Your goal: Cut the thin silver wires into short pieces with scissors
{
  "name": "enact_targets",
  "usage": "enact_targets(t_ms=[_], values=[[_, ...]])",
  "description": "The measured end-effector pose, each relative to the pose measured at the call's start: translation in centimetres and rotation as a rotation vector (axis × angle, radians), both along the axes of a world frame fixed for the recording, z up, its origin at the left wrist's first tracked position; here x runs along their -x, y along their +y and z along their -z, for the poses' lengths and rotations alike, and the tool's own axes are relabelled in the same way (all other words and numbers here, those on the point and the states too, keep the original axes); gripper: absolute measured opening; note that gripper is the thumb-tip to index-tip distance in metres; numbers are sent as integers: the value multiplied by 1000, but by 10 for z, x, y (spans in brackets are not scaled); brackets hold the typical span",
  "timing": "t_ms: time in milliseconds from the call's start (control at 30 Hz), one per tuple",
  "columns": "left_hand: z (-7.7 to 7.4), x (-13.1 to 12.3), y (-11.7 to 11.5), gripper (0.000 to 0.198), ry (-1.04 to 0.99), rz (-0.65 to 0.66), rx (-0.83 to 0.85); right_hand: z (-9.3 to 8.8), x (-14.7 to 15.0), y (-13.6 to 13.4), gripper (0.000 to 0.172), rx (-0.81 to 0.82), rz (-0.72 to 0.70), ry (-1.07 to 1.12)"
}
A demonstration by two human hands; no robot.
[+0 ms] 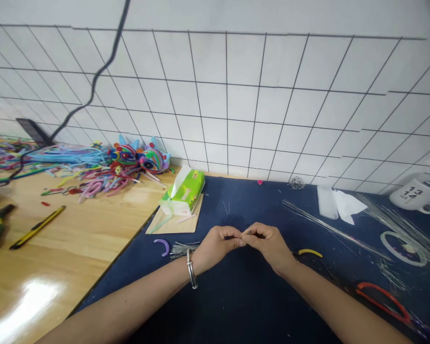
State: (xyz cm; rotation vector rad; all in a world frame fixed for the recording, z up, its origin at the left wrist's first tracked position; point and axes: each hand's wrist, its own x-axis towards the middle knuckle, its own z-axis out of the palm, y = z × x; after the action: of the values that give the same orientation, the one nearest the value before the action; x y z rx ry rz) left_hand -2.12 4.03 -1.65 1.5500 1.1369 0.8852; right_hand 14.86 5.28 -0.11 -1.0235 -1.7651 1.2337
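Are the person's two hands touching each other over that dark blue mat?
Touching. The head view shows the fingertips of the left hand pressed against those of the right hand above the blue mat, with no gap between them.

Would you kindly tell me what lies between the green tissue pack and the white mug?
In the head view: dark mat, a pink bit, a wire ball, white plastic bags.
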Motion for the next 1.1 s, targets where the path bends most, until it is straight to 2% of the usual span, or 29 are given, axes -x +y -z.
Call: enact_targets(t_ms=[67, 167, 300, 400, 533, 767, 967, 1033, 1100], values=[[-2, 1, 0, 18, -14, 2, 14, -3, 1, -1, 10, 11, 4, 10], [-4, 0, -2, 18, -127, 37, 122, -8, 2, -4, 11, 96, 4, 43], [-6, -1, -4, 15, -284, 110, 215, -16, 1, -7, 15, 200, -75, 76], [-8, 0, -5, 12, -320, 120, 192, -21, -1, -7, 15, 172, -96, 33], [-6, 1, -4, 12, -311, 114, 187, -21, -4, -2, 23, 99, 27, -42], [2, 1, -2, 15, -236, 104, 178, -17, -7, 4, 24, 5, 107, -140], [12, 4, 8, 10, 47, 96, -79, -18, -6, 4, 18, -185, 5, -260], [18, 6, 10, 8, 155, 102, -158, -11, -8, 6, 16, -158, -32, -293], [22, 8, 11, 6, 229, 83, -225, -3, -11, 9, 23, -88, -53, -299]])
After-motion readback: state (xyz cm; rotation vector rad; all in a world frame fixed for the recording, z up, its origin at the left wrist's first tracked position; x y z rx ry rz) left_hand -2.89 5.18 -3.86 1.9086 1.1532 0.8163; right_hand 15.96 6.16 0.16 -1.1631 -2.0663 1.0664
